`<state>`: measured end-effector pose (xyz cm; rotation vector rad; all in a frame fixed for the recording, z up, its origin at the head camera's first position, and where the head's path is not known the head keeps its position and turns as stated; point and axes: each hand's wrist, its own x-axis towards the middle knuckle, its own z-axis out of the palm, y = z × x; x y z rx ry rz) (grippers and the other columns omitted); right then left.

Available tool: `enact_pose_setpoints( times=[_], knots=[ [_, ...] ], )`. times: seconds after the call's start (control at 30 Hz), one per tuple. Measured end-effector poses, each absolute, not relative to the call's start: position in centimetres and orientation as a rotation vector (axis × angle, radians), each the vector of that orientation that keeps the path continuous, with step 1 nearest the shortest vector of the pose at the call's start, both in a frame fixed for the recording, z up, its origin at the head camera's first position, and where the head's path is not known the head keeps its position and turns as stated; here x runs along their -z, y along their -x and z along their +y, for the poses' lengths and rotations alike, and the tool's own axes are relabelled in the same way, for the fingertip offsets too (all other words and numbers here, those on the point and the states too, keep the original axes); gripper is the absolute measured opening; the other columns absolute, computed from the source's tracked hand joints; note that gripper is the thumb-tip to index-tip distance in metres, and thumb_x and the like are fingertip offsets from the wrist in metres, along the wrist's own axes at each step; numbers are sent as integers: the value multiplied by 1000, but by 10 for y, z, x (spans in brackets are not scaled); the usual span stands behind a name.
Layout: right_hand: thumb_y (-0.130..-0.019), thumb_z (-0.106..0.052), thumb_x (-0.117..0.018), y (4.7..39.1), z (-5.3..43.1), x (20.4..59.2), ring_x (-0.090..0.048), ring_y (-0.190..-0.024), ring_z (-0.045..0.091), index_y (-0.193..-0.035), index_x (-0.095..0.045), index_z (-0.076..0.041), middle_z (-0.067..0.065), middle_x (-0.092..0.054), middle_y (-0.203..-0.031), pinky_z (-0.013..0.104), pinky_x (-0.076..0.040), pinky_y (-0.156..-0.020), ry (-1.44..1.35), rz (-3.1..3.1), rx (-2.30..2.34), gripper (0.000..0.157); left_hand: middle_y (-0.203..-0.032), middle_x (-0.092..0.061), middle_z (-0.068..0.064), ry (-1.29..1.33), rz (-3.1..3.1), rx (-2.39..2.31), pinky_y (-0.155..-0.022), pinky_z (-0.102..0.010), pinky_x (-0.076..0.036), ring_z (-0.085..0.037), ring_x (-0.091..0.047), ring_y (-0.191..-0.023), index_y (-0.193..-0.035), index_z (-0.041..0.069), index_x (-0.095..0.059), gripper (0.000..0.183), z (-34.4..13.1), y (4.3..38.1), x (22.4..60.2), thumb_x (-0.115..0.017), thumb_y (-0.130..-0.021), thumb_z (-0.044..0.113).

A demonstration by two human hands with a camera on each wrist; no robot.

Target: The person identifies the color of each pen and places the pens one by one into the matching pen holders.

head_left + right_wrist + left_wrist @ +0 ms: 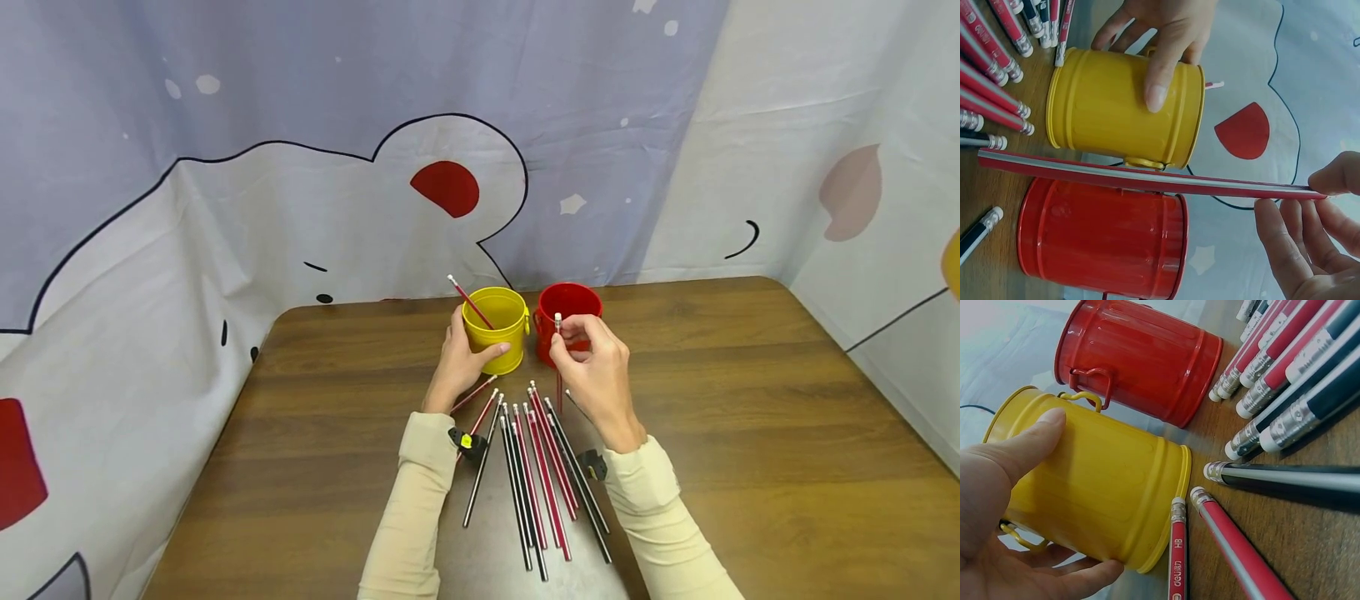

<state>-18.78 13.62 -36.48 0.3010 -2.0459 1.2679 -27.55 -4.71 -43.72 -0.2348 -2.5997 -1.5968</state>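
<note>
Nearest, we note loose pencils (549, 486), erasers pointing forward. Beyond, the right hand (600, 371) pinches a red pencil (1147, 180) just below its eraser, probably for control. Its long axis is near-vertical, eraser up, in front of the red bucket (1104, 237). The left hand (462, 362) grips the yellow bucket (1104, 481), we judge to steady it; inside leans another pencil (471, 302).

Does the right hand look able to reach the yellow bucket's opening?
Probably yes: the yellow bucket stands near the right hand, its top uncovered; the left hand grips its side, and one red pencil leans out.
</note>
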Motion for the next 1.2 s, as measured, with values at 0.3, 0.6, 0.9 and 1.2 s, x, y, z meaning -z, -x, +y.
enact_pose_setpoints(
  times=[0.3,0.6,0.9,1.2],
  knots=[
    [-81,-8,-64,194,134,368,-60,-72,13,-89,-61,-2,4,-61,-83,19,-53,-60,-315,-2041,-1276,10,-137,-34,-9,249,-2585,1592,-106,-47,-27,-25,-35,-125,-145,23,-13,94,-47,277,439,-72,-75,43],
    [-81,-8,-63,202,126,354,-60,-72,13,-88,-62,-3,3,-62,-82,17,-52,-61,-357,-2027,-1282,9,-133,-37,-9,270,-2587,1583,-105,-44,-29,-24,-38,-122,-144,22,-15,93,-46,277,439,-73,-75,42],
    [-81,-8,-62,218,113,327,-60,-69,12,-88,-62,-3,4,-61,-80,26,-54,-59,-449,-2000,-1213,9,-132,-38,-10,263,-2574,1592,-105,-43,-30,-24,-40,-120,-144,20,-15,92,-48,276,438,-73,-75,40],
    [-82,-8,-62,233,102,304,-59,-71,15,-87,-62,-3,5,-61,-81,34,-54,-58,-501,-1967,-1217,8,-131,-38,-11,254,-2596,1588,-105,-45,-30,-26,-39,-120,-145,21,-13,93,-49,274,437,-72,-76,42]
  ],
)
